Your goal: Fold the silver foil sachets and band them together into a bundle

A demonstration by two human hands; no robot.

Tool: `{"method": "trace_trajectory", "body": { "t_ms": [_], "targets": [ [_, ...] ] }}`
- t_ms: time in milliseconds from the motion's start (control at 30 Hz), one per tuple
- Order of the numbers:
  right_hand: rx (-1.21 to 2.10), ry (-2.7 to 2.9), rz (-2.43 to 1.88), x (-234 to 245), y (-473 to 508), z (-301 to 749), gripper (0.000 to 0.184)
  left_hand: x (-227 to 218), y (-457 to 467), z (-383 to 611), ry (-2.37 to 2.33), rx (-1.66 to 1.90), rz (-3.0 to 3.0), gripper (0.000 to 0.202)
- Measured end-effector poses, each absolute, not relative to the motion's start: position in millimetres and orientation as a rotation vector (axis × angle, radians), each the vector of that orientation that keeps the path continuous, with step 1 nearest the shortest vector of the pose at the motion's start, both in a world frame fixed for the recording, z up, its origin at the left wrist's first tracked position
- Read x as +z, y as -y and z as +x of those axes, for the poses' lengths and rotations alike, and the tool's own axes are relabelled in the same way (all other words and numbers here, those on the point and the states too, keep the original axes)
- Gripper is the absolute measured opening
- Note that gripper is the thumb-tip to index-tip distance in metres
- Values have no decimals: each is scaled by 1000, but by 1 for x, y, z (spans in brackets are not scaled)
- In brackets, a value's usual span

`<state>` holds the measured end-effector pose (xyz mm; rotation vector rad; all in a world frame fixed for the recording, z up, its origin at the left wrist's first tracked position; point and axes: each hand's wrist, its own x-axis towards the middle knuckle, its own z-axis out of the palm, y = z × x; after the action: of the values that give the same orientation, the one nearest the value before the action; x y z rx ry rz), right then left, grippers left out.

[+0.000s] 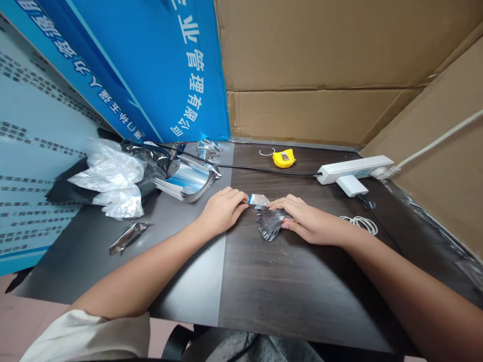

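Note:
My left hand (225, 210) pinches the left end of a small, flat silver foil piece (259, 200) that shows blue at its left side. My right hand (302, 217) is closed around one end of a fanned bundle of thin silver foil strips (268, 225), which spreads down and to the left. The fingertips of that same hand meet the right end of the foil piece, just above the bundle. Both hands are low over the dark tabletop (287, 286). The right fingers partly cover the bundle's narrow end.
Curved silver sheets (188, 178) lie stacked behind my left hand, beside clear and black plastic bags (113, 173). A crumpled foil piece (128, 238) rests at left. Farther back are a yellow tape measure (284, 158), a white power strip (356, 168) and a black cable (260, 169). Cardboard walls (320, 115) rise behind.

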<state>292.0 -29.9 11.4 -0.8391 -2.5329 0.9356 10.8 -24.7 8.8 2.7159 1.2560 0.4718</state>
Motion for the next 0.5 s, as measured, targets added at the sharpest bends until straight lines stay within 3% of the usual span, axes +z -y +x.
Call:
{"method": "trace_trajectory", "body": {
  "t_ms": [367, 500],
  "targets": [
    [950, 2549, -837, 9, 30, 293, 33, 12, 21, 20, -1471, 472, 2404, 9],
    [936, 2563, -844, 8, 31, 293, 32, 17, 18, 22, -1593, 406, 2223, 21]
  ]
}}
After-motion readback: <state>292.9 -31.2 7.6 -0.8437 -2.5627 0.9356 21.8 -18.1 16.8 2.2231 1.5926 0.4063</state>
